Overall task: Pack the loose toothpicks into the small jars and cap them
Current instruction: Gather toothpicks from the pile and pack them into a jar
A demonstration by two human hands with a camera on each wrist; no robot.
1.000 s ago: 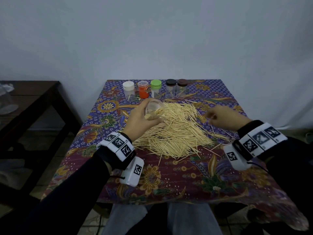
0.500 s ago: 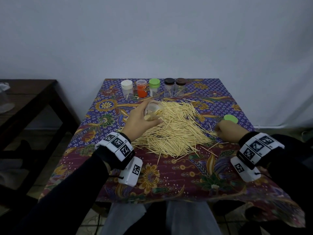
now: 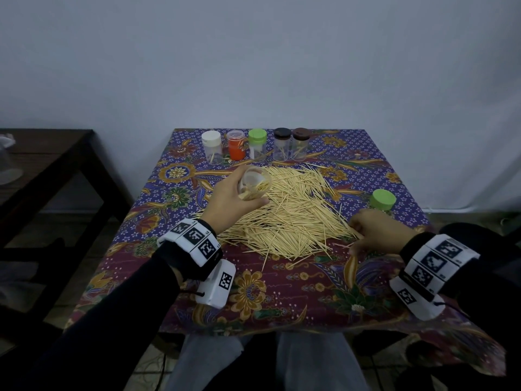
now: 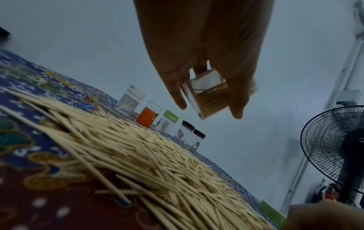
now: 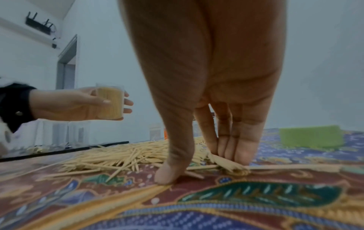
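My left hand [image 3: 229,200] grips the light jar [image 3: 253,184]; my right hand [image 3: 376,234] pinches thin, easily snapped toothpicks [image 5: 229,164] at the pile's [image 3: 284,210] four o'clock edge, mid-length.

Home room — batik tablecloth [image 3: 282,277], standing fan [image 4: 334,149]

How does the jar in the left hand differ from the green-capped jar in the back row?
The held jar is uncapped, tilted and lifted above the pile; the green-capped jar is capped, upright on the cloth. The held jar is packed with toothpicks; the green-capped jar shows only a few. Both have clear walls. The left hand grips the held jar.
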